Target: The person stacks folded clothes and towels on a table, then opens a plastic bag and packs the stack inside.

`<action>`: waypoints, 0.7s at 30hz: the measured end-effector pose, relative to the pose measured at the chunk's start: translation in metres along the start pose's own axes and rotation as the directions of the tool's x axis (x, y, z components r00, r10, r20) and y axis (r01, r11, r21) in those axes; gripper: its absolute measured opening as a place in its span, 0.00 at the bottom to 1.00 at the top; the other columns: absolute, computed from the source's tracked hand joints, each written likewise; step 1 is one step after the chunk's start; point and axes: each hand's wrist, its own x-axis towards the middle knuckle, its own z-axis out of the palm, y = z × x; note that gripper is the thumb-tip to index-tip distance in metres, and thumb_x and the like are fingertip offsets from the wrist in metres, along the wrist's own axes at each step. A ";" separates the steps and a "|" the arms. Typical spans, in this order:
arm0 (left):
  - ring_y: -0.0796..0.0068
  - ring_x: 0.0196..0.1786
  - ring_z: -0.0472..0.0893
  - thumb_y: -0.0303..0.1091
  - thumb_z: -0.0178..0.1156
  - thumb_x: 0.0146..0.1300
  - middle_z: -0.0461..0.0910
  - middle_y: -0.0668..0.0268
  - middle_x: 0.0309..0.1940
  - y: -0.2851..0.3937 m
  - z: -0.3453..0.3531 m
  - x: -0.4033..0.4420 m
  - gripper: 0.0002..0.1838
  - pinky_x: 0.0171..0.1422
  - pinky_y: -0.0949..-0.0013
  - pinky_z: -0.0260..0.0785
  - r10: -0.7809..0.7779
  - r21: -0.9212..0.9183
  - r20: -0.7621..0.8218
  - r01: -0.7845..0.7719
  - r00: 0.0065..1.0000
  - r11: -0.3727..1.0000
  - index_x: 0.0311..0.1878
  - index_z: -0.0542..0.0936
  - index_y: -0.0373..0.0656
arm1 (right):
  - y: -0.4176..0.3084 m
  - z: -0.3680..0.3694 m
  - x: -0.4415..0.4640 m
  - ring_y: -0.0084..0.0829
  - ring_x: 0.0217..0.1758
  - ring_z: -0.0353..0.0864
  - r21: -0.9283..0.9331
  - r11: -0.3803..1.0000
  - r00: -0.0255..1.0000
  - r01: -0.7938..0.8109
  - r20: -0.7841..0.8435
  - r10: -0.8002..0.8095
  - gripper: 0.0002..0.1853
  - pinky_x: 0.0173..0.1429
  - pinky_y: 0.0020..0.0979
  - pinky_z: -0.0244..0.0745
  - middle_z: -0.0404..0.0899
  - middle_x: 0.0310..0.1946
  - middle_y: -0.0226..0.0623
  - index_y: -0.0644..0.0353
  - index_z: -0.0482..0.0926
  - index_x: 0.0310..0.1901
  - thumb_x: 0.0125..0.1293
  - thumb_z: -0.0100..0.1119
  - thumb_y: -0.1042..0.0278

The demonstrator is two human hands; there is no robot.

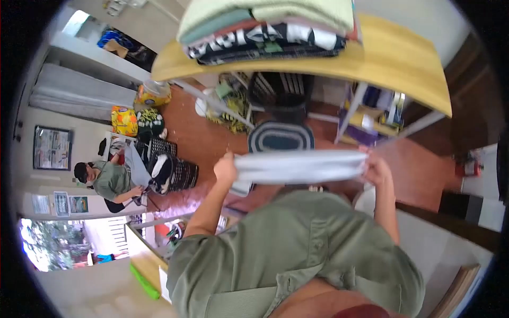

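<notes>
A light grey-white folded cloth [302, 166] is stretched level in front of my chest. My left hand [226, 169] grips its end on the left of the view, and my right hand [377, 167] pinches the opposite end. Which kind of cloth item it is, I cannot tell. Beyond it stands a wooden-topped table [395, 63], bearing a stack of folded cloths [265, 34] in pale green, teal, pink and black-and-white print. The cloth is held apart from the tabletop.
Under the table are a dark basket [278, 90] and an oval rug [281, 139]. At the left a seated person [111, 183] handles grey cloth beside laundry baskets [180, 175]. Bright yellow bags [124, 121] lie on the floor. Behind me is another table [146, 259].
</notes>
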 end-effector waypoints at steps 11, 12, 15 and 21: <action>0.58 0.30 0.74 0.23 0.53 0.42 0.71 0.61 0.24 -0.002 -0.107 0.027 0.05 0.32 0.61 0.66 0.200 -0.073 -0.635 -0.315 0.746 0.946 0.26 0.72 0.43 | 0.017 0.065 0.030 0.49 0.40 0.74 -0.869 -0.205 0.483 -0.450 -0.044 -0.874 0.15 0.40 0.40 0.70 0.72 0.40 0.45 0.59 0.70 0.39 0.46 0.50 0.81; 0.58 0.29 0.74 0.23 0.53 0.42 0.71 0.61 0.24 -0.006 -0.114 0.035 0.05 0.32 0.61 0.66 0.210 -0.081 -0.672 -0.352 0.710 0.933 0.26 0.72 0.43 | 0.014 0.075 0.032 0.47 0.41 0.74 -0.874 -0.236 0.460 -0.425 0.016 -0.888 0.14 0.40 0.40 0.69 0.71 0.41 0.43 0.59 0.71 0.36 0.45 0.48 0.83; 0.58 0.29 0.74 0.23 0.51 0.44 0.72 0.61 0.25 -0.036 -0.133 0.077 0.05 0.32 0.62 0.66 0.172 -0.052 -0.794 -0.346 0.584 0.937 0.27 0.72 0.42 | 0.003 0.125 0.028 0.45 0.40 0.74 -0.935 -0.311 0.340 -0.168 0.241 -0.909 0.10 0.40 0.38 0.68 0.72 0.38 0.43 0.61 0.71 0.30 0.44 0.49 0.83; 0.57 0.39 0.74 0.27 0.55 0.49 0.75 0.57 0.32 -0.101 -0.204 0.241 0.06 0.44 0.63 0.66 -0.077 -0.224 -0.936 -0.413 0.342 0.883 0.31 0.76 0.36 | -0.002 0.249 0.056 0.44 0.44 0.74 -0.862 -0.430 0.257 0.269 0.495 -0.830 0.09 0.44 0.32 0.70 0.73 0.43 0.45 0.64 0.73 0.29 0.41 0.56 0.81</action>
